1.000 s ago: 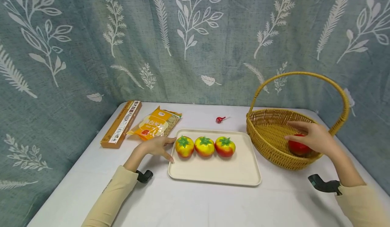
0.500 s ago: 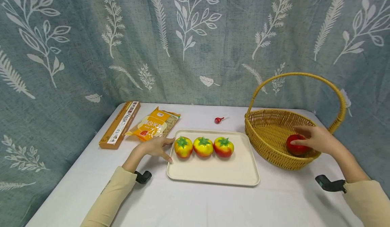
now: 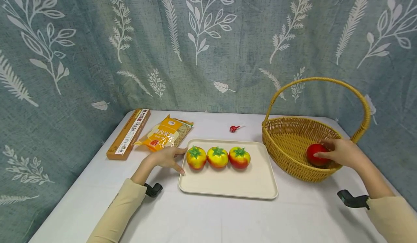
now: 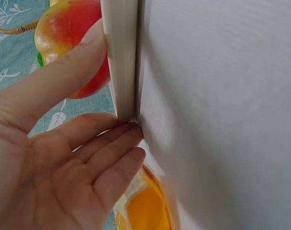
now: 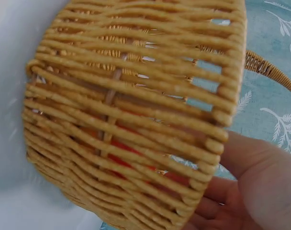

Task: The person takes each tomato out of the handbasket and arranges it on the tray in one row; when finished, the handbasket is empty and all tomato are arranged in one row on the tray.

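My left hand [image 3: 167, 159] rests at the left edge of a cream tray [image 3: 228, 185]. In the left wrist view its thumb touches the tray rim [image 4: 122, 62] and its fairly straight fingers [image 4: 119, 143] meet the edge lower down. Three yellow-and-red toy fruits with green leafy tops, the middle one [image 3: 218, 159] among them, line up on the tray. On the right, my right hand [image 3: 345, 152] reaches over the rim of a wicker basket [image 3: 283, 159] and grips a red round fruit [image 3: 314, 154] inside. Woven strands [image 5: 136, 105] mostly hide that fruit in the right wrist view.
A long pasta box [image 3: 128, 134] and an orange food bag [image 3: 166, 132] lie at the back left. A red lollipop [image 3: 234, 128] lies behind the tray. The basket's tall handle [image 3: 319, 79] arches above it. A patterned curtain [image 3: 195, 54] hangs behind the white table [image 3: 195, 217].
My right hand has lowered into the basket, and its fingers and thumb have closed round the red fruit. The left hand and tray stay put.
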The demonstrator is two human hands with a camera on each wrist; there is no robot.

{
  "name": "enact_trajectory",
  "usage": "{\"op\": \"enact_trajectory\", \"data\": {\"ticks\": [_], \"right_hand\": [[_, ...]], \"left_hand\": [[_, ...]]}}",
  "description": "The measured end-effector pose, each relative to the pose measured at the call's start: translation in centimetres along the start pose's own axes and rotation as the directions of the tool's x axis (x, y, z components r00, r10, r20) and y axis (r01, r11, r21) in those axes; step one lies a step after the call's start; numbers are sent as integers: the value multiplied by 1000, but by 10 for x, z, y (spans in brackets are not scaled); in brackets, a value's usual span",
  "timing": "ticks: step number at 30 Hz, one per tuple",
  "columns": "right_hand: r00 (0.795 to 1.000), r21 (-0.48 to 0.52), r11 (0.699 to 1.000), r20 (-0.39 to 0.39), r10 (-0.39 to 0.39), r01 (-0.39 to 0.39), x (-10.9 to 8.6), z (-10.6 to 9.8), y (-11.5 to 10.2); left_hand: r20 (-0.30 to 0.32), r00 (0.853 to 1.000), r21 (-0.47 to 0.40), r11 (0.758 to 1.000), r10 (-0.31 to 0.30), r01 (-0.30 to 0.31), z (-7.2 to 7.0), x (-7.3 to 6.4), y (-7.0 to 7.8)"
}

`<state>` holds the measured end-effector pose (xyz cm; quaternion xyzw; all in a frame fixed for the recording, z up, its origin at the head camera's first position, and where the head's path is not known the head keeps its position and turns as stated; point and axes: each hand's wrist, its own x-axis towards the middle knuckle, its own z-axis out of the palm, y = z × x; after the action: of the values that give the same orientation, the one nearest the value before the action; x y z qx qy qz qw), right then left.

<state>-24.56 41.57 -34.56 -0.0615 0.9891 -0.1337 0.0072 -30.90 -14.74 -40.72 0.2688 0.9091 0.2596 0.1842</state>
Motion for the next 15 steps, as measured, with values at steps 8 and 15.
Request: {"op": "enact_trajectory", "data": {"ticks": [8, 15], "right_hand": [[1000, 27, 1000, -7, -5, 5, -5, 3, -4], [999, 54, 998, -35, -41, 43, -8, 3, -17]], "left_hand": [[3, 1000, 8, 1000, 7, -7, 0, -1, 0], [2, 1000, 7, 1000, 4, -5, 0, 0, -1]]}}
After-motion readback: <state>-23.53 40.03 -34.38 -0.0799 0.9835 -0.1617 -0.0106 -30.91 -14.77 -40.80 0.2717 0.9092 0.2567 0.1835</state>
